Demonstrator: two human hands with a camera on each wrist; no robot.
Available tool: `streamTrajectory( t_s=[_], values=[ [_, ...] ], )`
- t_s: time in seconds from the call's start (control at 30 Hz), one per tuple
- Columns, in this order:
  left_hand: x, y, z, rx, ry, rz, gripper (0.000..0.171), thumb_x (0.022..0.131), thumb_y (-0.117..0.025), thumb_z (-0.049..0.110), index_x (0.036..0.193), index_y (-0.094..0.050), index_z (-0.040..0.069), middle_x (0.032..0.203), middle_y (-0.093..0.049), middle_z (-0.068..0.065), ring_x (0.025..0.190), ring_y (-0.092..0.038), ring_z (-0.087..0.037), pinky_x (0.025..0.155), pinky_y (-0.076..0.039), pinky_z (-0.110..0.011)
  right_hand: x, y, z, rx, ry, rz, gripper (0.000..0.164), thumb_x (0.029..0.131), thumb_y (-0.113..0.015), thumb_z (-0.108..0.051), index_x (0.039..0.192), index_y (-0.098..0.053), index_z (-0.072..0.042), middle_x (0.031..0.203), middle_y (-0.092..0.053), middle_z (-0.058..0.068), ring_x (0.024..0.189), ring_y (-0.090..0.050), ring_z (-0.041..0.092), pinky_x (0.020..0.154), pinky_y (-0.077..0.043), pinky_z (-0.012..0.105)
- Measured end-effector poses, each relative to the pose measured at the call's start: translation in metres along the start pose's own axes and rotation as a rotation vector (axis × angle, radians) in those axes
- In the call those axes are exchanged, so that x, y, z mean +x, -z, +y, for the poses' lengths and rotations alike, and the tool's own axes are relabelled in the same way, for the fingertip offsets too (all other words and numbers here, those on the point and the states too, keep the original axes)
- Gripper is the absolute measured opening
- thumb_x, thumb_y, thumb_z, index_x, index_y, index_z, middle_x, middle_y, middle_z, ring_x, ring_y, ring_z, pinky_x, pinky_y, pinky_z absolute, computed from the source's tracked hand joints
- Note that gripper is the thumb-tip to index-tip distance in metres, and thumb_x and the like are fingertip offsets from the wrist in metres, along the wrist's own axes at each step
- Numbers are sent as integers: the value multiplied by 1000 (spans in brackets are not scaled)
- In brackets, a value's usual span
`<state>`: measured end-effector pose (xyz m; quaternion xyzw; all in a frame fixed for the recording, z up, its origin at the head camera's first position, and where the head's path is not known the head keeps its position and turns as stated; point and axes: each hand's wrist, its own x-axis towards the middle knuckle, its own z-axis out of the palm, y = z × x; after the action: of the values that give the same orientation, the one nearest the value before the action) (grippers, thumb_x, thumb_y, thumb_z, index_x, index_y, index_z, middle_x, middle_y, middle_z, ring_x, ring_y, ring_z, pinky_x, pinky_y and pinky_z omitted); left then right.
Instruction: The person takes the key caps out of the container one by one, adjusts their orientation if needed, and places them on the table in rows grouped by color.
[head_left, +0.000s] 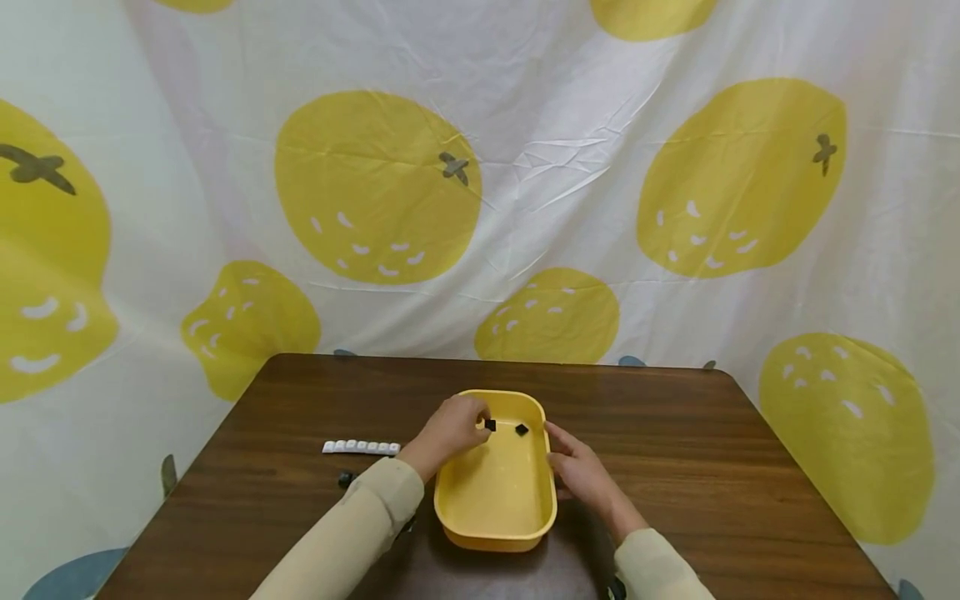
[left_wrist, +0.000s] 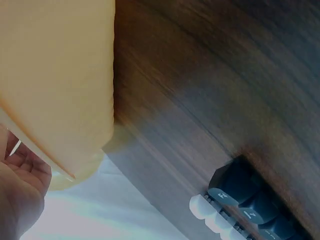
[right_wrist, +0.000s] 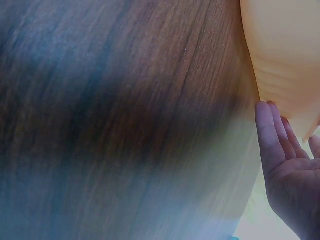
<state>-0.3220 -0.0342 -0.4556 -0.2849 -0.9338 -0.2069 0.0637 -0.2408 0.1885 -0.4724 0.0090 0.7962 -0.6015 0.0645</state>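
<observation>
A yellow plastic tub [head_left: 495, 492] stands on the table in the head view. My left hand [head_left: 450, 429] reaches over its left rim and pinches a black keycap [head_left: 491, 425] between thumb and fingertips. To the right of it, a second black keycap [head_left: 522, 430] lies in the far part of the tub. Against the tub's right outer wall my right hand [head_left: 585, 475] rests with fairly straight fingers. The right wrist view shows those fingers [right_wrist: 270, 135] along the tub's side. In the left wrist view the left hand [left_wrist: 22, 185] is partly hidden behind the rim.
Left of the tub lies a row of white keycaps [head_left: 360, 447] on the brown wooden table [head_left: 712, 467]. Nearer, black keycaps [head_left: 346, 479] are partly covered by the left sleeve; lettered black keycaps [left_wrist: 242, 192] show in the left wrist view. A lemon-printed curtain [head_left: 555, 208] hangs behind.
</observation>
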Motion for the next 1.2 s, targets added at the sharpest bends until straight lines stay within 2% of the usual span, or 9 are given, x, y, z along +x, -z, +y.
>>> streamTrajectory(
  t_s=[0.13,0.3,0.63,0.8,0.97,1.07,1.2],
  values=[
    [-2,2,0,-86,-6,5,9,79,-76,5,86,-71,5,81,-66,-4,72,-58,-16,68,-51,-32,0,0,0,-2,1,2,54,99,-48,-5,152,-40,-9,121,-60,24,86,-67,30,61,-57,46],
    [-5,4,1,-146,-13,21,10,76,-75,0,81,-69,6,77,-65,1,69,-57,-12,64,-50,-28,1,-1,0,9,2,6,54,98,-47,-4,152,-40,-8,122,-59,25,87,-68,32,62,-57,47],
    [-6,-1,-2,-160,-22,45,14,78,-76,0,88,-70,7,81,-67,-1,74,-61,-15,67,-50,-28,2,-2,1,17,5,2,54,98,-48,-4,151,-40,-8,122,-59,25,88,-68,32,62,-58,47],
    [-8,2,-2,-181,-25,28,17,81,-74,1,97,-72,7,83,-68,-2,76,-62,-16,72,-51,-33,2,-2,2,15,2,1,54,98,-48,-4,152,-40,-8,121,-59,25,87,-68,31,61,-57,46],
    [-11,3,-3,-206,2,13,20,86,-72,6,105,-73,11,86,-69,-2,76,-63,-16,71,-52,-33,2,-2,2,7,-1,7,54,98,-48,-4,151,-40,-8,119,-60,23,86,-67,30,61,-57,46],
    [-12,4,-4,-217,31,20,19,87,-73,7,105,-73,12,84,-69,-3,74,-63,-16,64,-51,-29,2,-2,2,4,0,9,54,98,-48,-4,152,-40,-8,118,-60,23,85,-67,29,61,-57,46],
    [-14,7,-5,-238,56,32,14,89,-74,14,102,-73,13,82,-68,-1,73,-62,-14,62,-49,-27,2,-2,0,-2,1,9,54,99,-48,-5,152,-40,-9,119,-60,24,86,-67,29,61,-57,46]
  ],
)
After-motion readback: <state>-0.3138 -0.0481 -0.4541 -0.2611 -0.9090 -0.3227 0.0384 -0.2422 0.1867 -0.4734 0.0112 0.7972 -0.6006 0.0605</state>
